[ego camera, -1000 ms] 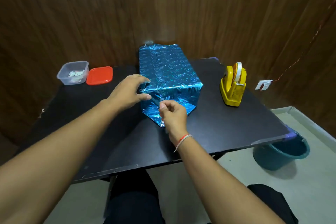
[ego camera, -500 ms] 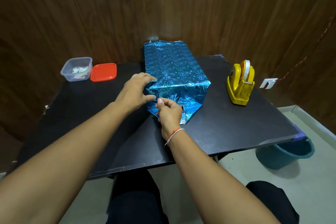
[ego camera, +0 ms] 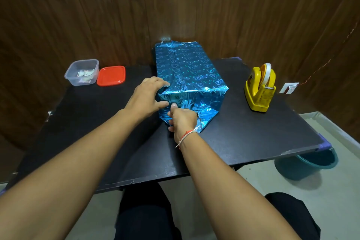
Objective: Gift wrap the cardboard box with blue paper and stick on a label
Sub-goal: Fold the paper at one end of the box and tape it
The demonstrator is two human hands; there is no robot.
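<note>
The box wrapped in shiny blue heart-patterned paper (ego camera: 187, 68) stands in the middle of the black table (ego camera: 253, 132), its near end facing me. My left hand (ego camera: 146, 97) steadies the near left corner, with fingers laid on the top edge and the thumb against the near face. My right hand (ego camera: 182, 120) is at the near face with curled fingers gripping the lower paper flap (ego camera: 203, 121), its thumb pressed up against the foil. The hand hides the middle of the flap. Small printed labels (ego camera: 84, 73) lie in a clear tub.
A clear plastic tub (ego camera: 71, 76) and its red lid (ego camera: 111, 75) sit at the back left. A yellow tape dispenser (ego camera: 260, 87) stands to the right of the box. A teal bucket (ego camera: 305, 165) is on the floor under the table's right corner. Wooden walls close in behind.
My right hand has moved forward from in front of the box onto the near face and the lower flap. The left hand has stayed on the corner.
</note>
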